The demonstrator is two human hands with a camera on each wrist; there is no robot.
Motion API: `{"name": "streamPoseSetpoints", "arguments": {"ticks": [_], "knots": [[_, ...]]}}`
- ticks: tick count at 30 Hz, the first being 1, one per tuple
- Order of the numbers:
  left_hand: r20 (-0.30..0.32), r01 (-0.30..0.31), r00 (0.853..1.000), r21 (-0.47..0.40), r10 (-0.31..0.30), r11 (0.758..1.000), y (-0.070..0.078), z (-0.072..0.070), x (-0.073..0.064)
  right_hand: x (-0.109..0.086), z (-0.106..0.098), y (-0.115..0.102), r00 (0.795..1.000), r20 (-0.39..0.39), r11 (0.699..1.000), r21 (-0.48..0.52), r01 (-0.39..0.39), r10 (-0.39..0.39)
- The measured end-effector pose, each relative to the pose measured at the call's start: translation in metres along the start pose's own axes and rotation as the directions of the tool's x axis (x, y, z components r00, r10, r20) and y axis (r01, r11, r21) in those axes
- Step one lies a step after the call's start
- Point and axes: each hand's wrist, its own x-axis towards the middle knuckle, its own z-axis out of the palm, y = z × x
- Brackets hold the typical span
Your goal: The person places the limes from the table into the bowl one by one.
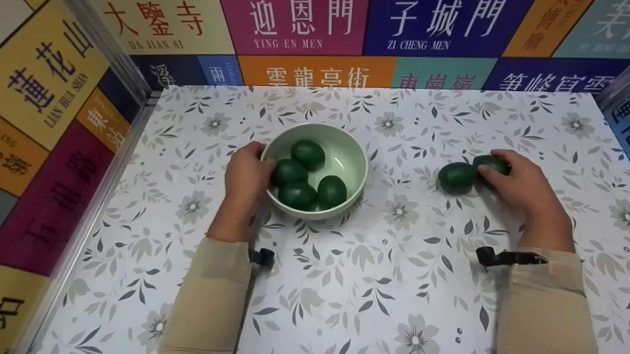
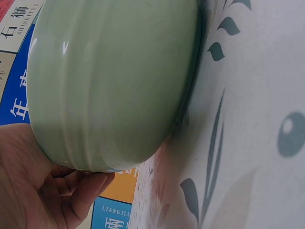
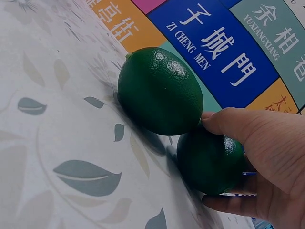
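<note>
A pale green bowl (image 1: 349,156) stands on the table left of centre, with several dark green limes (image 1: 308,154) in it. My left hand (image 1: 245,176) grips the bowl's left side, thumb at the rim and fingers against the outer wall, as the left wrist view shows. Over on the right, my right hand (image 1: 532,189) holds a lime (image 3: 209,162) between thumb and fingers. Another lime (image 1: 457,178) lies on the table just left of it, and the two look to be touching in the right wrist view.
White paper with a grey leaf and flower print covers the table (image 1: 384,286). Colourful panels (image 1: 300,22) with Chinese lettering rise behind its far edge and along the left and right sides. A black strap with a small camera (image 1: 513,257) is on each wrist.
</note>
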Motion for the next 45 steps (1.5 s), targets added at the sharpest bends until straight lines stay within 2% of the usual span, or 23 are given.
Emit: {"name": "streamPoseSetpoints", "arguments": {"ticks": [19, 26, 32, 45], "knots": [[-0.005, 0.002, 1.0, -0.007, -0.002, 1.0, 0.001, 0.0, 0.0, -0.002, -0.004, 0.003, 1.0, -0.029, 1.0, -0.007, -0.004, 0.004], [-0.001, 0.019, 1.0, -0.009, -0.019, 1.0, 0.001, 0.001, 0.001, -0.002, -0.004, 0.003, 0.998, -0.056, 1.0, -0.003, 0.019, -0.019], [-0.006, 0.002, 1.0, -0.01, -0.002, 1.0, 0.0, 0.001, 0.0, -0.003, -0.007, 0.0, 0.996, -0.075, 0.999, -0.015, 0.038, -0.039], [-0.006, 0.012, 1.0, -0.002, -0.012, 1.0, 0.0, 0.001, 0.0, -0.008, -0.015, -0.014, 0.993, -0.106, 0.999, 0.016, 0.048, -0.046]]}}
